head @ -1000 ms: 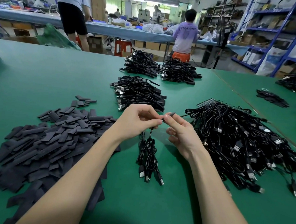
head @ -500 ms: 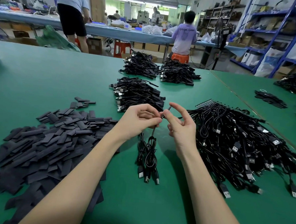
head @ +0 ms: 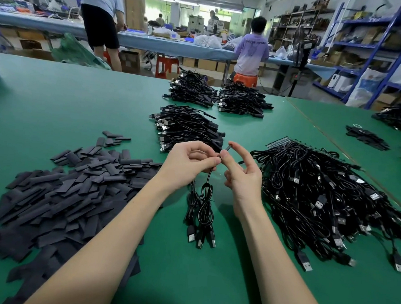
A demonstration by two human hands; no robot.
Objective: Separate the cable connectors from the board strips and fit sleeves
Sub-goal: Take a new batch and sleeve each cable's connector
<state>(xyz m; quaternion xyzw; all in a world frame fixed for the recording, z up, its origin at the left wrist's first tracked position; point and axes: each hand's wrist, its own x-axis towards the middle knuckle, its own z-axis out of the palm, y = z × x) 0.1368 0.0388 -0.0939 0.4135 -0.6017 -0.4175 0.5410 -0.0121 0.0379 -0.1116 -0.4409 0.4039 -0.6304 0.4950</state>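
My left hand (head: pixel 189 161) grips a small bunch of black USB cables (head: pixel 202 210) that hangs down onto the green table (head: pixel 58 102). My right hand (head: pixel 239 174) pinches a small black sleeve (head: pixel 227 149) at the top end of one cable, thumb and forefinger meeting my left fingertips. A large heap of flat dark sleeves (head: pixel 60 191) lies to the left. A big tangle of black cables (head: pixel 327 193) lies to the right, with a strip of boards (head: pixel 278 142) at its far edge.
Three stacks of finished cables (head: pixel 187 128) (head: pixel 190 89) (head: pixel 241 100) lie further back. More cable heaps (head: pixel 396 116) sit on the adjoining table. Two people stand at a blue bench (head: pixel 168 45) behind; shelving (head: pixel 374 44) fills the right.
Both hands have risen slightly and closed together. My right thumb and forefinger now pinch the sleeve upright at the cable end, other fingers spread.
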